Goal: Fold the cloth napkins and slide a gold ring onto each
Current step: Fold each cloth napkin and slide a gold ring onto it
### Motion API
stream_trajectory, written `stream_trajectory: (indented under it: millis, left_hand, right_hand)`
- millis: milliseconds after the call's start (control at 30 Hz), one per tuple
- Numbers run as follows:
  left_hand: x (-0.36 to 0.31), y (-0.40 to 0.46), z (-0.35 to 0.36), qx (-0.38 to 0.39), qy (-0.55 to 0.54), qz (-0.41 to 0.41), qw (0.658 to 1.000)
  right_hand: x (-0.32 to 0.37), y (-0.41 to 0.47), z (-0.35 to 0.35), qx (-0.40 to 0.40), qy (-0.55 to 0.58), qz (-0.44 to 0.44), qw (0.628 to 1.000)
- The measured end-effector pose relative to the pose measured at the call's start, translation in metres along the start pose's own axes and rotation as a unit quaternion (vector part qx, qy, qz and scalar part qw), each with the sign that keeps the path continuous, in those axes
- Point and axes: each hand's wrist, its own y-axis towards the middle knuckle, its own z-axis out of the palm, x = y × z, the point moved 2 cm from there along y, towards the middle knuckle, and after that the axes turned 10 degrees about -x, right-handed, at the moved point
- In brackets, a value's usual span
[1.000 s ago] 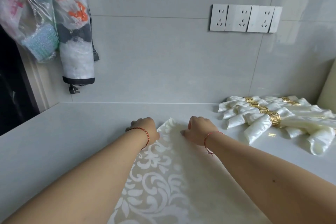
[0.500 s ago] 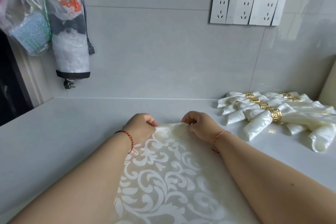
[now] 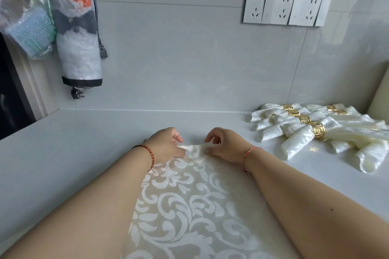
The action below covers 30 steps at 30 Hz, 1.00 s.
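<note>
Cream napkin (image 3: pixel 189 206) is showing white scrollwork on beige, lying on a pale grey countertop (image 3: pixel 63 153). Toward the right edge, glossy ivory rolled napkins (image 3: pixel 294 141) are wearing gold rings (image 3: pixel 318 130) with a key-fret pattern. Red cord bracelets (image 3: pixel 151 154) are circling both wrists.

"What was that napkin (image 3: pixel 189 206) made of?"

"Cloth, cream, with a scroll pattern woven in paler, faintly shiny thread. The folded napkins (image 3: pixel 299 134) looked satiny, and their rings (image 3: pixel 318 130) were bright polished gold metal."

"And the counter (image 3: pixel 63 153)?"

"Smooth, pale grey, slightly glossy. The wall tiles (image 3: pixel 189 59) shone like glazed stone, the sockets (image 3: pixel 284 7) were white plastic, and the hanging bags (image 3: pixel 27 12) were crinkled clear plastic"
</note>
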Motion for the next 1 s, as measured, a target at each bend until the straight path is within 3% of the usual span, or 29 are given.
stream_trajectory:
  millis: [167,367,633,800,1000]
  left_hand:
    - [-0.005,-0.001,-0.001,0.008,0.061,0.040,0.997]
    - [-0.006,-0.003,-0.001,-0.006,0.055,0.069,0.996]
    - [-0.014,-0.008,-0.008,-0.012,0.038,0.110,0.993]
    - [-0.019,-0.014,-0.015,0.048,0.055,0.113,0.991]
    - [-0.027,-0.016,-0.021,0.117,0.088,0.070,0.987]
  right_hand:
    - [0.003,0.000,-0.002,0.021,-0.044,-0.007,0.999]
    - [0.013,-0.004,-0.008,0.060,-0.067,-0.036,0.995]
    - [0.023,-0.008,-0.011,0.006,-0.103,-0.112,0.988]
    - [0.029,-0.010,-0.014,0.038,-0.155,-0.142,0.977]
    - [0.029,-0.011,-0.023,0.125,-0.131,-0.085,0.980]
